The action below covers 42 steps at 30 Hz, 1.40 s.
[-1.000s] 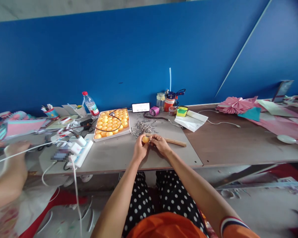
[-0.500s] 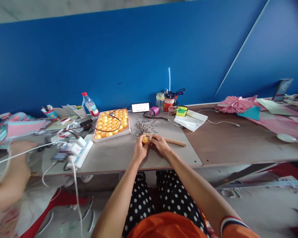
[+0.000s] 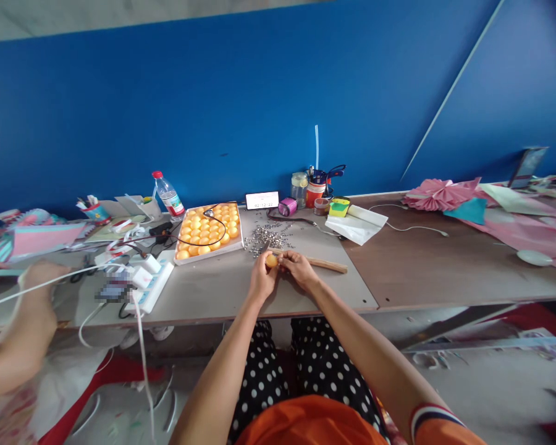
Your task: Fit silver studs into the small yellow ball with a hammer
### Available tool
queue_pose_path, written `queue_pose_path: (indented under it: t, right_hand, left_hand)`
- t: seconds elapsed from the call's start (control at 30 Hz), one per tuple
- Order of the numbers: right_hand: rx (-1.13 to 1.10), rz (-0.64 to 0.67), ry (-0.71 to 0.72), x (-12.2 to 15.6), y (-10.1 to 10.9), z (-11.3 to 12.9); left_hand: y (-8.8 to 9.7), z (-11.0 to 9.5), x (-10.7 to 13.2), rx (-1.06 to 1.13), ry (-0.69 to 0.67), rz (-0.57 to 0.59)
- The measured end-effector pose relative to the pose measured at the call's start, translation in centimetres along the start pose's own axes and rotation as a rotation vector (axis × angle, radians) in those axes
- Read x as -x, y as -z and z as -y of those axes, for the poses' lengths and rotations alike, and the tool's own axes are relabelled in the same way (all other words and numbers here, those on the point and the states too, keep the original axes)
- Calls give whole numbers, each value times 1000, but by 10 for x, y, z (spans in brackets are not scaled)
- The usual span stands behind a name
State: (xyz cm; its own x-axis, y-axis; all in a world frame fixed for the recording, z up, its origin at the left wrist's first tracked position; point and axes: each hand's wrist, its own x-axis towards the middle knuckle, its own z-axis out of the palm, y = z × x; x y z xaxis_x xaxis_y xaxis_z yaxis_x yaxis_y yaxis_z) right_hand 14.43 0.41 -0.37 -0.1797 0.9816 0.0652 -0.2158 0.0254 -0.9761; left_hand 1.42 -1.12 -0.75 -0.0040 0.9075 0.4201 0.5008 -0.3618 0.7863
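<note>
Inwardly angled, the left hand point(image 3: 262, 276) grips an orange ball point(image 3: 272, 261), the right hand point(image 3: 300, 269), fingers pinched together, at its side.

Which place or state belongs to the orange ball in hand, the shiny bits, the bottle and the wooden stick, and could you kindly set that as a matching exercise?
Things:
1) orange ball
2) shiny bits
3) bottle
4) wooden stick

Places and states:
A) scattered loosely on the table
B) lying partly hidden by the right hand
C) held in the left hand
D) topped with a red cap

Pairs: 1-C, 2-A, 3-D, 4-B
</note>
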Motion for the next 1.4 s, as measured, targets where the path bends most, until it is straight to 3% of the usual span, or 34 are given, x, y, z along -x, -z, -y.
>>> queue_pose_path:
  t: [1.4]
  right_hand:
    - [52, -18, 16, -1, 1, -4]
  left_hand:
    - [-1, 2, 0, 15, -35, 4]
